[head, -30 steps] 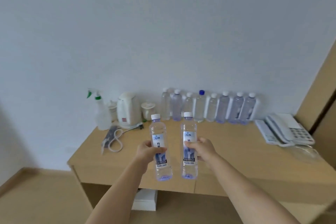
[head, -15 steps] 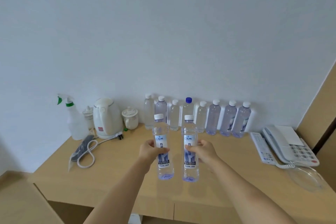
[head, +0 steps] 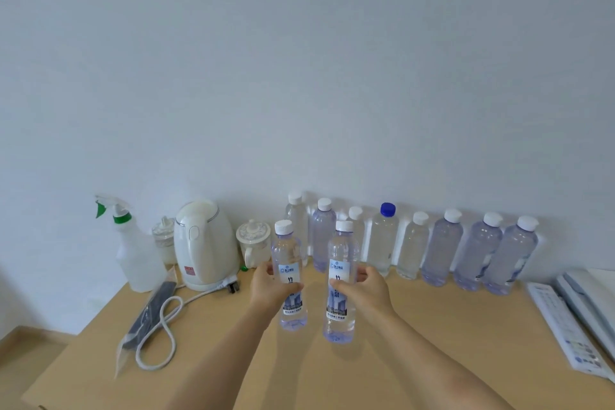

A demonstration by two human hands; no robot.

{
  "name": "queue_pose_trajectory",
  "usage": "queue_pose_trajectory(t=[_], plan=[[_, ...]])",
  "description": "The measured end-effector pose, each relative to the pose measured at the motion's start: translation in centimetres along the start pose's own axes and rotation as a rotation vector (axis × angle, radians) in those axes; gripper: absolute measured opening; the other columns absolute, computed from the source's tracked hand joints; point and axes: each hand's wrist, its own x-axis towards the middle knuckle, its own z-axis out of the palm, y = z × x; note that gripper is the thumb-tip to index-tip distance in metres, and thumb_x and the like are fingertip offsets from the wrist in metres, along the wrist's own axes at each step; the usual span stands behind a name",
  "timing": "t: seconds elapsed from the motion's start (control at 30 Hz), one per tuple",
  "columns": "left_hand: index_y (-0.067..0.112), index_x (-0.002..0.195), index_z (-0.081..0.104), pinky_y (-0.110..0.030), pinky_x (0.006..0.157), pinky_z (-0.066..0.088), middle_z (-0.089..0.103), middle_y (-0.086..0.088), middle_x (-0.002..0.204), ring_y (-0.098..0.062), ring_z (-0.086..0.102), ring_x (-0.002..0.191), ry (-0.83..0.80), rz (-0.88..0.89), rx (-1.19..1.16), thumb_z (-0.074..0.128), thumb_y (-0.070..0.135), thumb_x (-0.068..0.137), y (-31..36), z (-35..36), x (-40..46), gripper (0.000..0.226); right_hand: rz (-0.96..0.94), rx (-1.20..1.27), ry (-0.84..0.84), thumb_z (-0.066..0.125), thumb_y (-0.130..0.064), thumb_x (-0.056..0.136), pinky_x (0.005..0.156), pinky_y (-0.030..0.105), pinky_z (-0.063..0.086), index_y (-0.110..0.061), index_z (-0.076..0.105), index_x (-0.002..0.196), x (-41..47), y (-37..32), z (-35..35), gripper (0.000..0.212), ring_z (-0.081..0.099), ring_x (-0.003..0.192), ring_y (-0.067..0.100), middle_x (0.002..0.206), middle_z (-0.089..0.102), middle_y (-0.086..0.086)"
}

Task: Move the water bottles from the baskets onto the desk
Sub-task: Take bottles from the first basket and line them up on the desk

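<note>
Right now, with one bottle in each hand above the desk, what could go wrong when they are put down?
1. The row of bottles at the wall stands close together; a held bottle pushed in could knock some over.
2. The left hand grips its bottle near the kettle and the lidded cup; it might bump them.
3. The right hand holds its bottle mid-body; it may tip if released tilted.

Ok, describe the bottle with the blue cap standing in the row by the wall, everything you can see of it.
The blue-capped bottle is clear plastic, looks filled with water, and carries a screw cap of solid blue, the only one of that colour in the row. No label shows on the side facing the camera. It stands upright on the wooden desk close to the white wall, fourth from the left in the row, with a white-capped bottle on either side. Neither hand touches it. The bottle held in the right hand partly overlaps its lower left edge.
</note>
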Motion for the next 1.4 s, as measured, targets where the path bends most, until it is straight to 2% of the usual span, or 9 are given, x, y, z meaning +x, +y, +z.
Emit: queue_pose_trajectory(t=[0.13, 0.27, 0.5, 0.63, 0.8, 0.97, 1.17, 1.3, 1.4], plan=[[0.008, 0.101, 0.044, -0.019, 0.057, 0.044, 0.056, -0.002, 0.086, -0.013, 0.057, 0.077, -0.01, 0.049, 0.039, 0.08, 0.0, 0.066, 0.1, -0.3, 3.7, 0.05, -0.02, -0.056, 0.088, 0.081, -0.022, 0.067, 0.074, 0.033, 0.049, -0.016, 0.043, 0.089, 3.0, -0.3, 2.5, 0.044, 0.06, 0.085, 0.02, 0.096, 0.06, 0.008], [0.01, 0.102, 0.044, -0.025, 0.067, 0.05, 0.057, -0.004, 0.093, -0.015, 0.059, 0.083, -0.038, 0.072, 0.091, 0.082, 0.002, 0.063, -0.5, 0.3, 6.6, 0.055, -0.023, -0.084, 0.137, 0.08, -0.027, 0.06, 0.076, 0.038, 0.052, -0.018, 0.041, 0.087, 5.2, 0.5, 4.5, 0.048, 0.062, 0.088, 0.023, 0.096, 0.06, 0.01], [0.013, 0.098, 0.044, -0.019, 0.066, 0.043, 0.054, -0.007, 0.104, -0.015, 0.054, 0.09, -0.062, 0.112, 0.174, 0.081, 0.007, 0.06, -2.9, 2.5, 9.5, 0.054, -0.052, -0.112, 0.193, 0.079, -0.018, 0.063, 0.059, 0.012, 0.039, -0.016, 0.045, 0.091, 7.1, 2.5, 6.9, 0.044, 0.059, 0.084, 0.013, 0.096, 0.058, 0.003], [0.012, 0.098, 0.042, -0.01, 0.062, 0.036, 0.052, -0.007, 0.104, -0.014, 0.05, 0.089, -0.036, 0.135, 0.158, 0.08, 0.007, 0.061, -3.5, 3.1, 10.9, 0.053, -0.101, -0.098, 0.221, 0.083, -0.018, 0.065, 0.062, 0.009, 0.042, -0.014, 0.042, 0.093, 7.9, 2.8, 7.8, 0.05, 0.056, 0.082, 0.011, 0.095, 0.056, 0.002], [0.011, 0.096, 0.043, -0.02, 0.069, 0.041, 0.055, -0.011, 0.102, -0.018, 0.054, 0.09, -0.036, 0.155, 0.134, 0.083, 0.011, 0.06, -3.9, 3.5, 12.7, 0.054, -0.115, -0.087, 0.222, 0.085, -0.02, 0.064, 0.063, 0.012, 0.043, -0.013, 0.041, 0.095, 9.2, 3.0, 8.7, 0.054, 0.058, 0.087, 0.014, 0.098, 0.055, 0.003], [0.013, 0.087, 0.04, -0.016, 0.061, 0.038, 0.052, -0.013, 0.097, -0.018, 0.054, 0.083, -0.062, 0.177, 0.173, 0.085, 0.018, 0.06, -4.0, 4.0, 13.5, 0.053, -0.124, -0.109, 0.24, 0.083, -0.016, 0.065, 0.06, 0.011, 0.043, -0.018, 0.037, 0.09, 10.3, 3.2, 9.0, 0.052, 0.059, 0.082, 0.012, 0.097, 0.055, 0.005], [0.019, 0.084, 0.036, -0.019, 0.067, 0.041, 0.049, -0.014, 0.099, -0.021, 0.053, 0.085, -0.095, 0.223, 0.199, 0.084, 0.015, 0.061, -4.3, 3.9, 13.8, 0.053, -0.148, -0.126, 0.229, 0.081, -0.011, 0.065, 0.063, 0.009, 0.043, -0.012, 0.038, 0.094, 10.7, 3.3, 9.1, 0.052, 0.053, 0.078, 0.003, 0.096, 0.05, 0.003], [0.026, 0.082, 0.034, -0.02, 0.071, 0.042, 0.049, -0.011, 0.099, -0.022, 0.054, 0.091, -0.085, 0.241, 0.206, 0.084, 0.015, 0.062, -4.6, 4.0, 13.5, 0.055, -0.165, -0.145, 0.224, 0.082, -0.016, 0.065, 0.064, 0.013, 0.042, -0.017, 0.037, 0.098, 10.6, 3.6, 9.0, 0.055, 0.056, 0.084, 0.01, 0.1, 0.053, 0.002], [0.018, 0.091, 0.038, -0.021, 0.069, 0.042, 0.049, -0.006, 0.099, -0.02, 0.054, 0.091, -0.086, 0.228, 0.245, 0.08, 0.017, 0.065, -4.3, 4.0, 13.2, 0.05, -0.173, -0.169, 0.19, 0.082, -0.025, 0.065, 0.072, 0.022, 0.047, -0.018, 0.043, 0.103, 10.7, 3.6, 8.8, 0.055, 0.059, 0.093, 0.014, 0.104, 0.054, 0.0]])
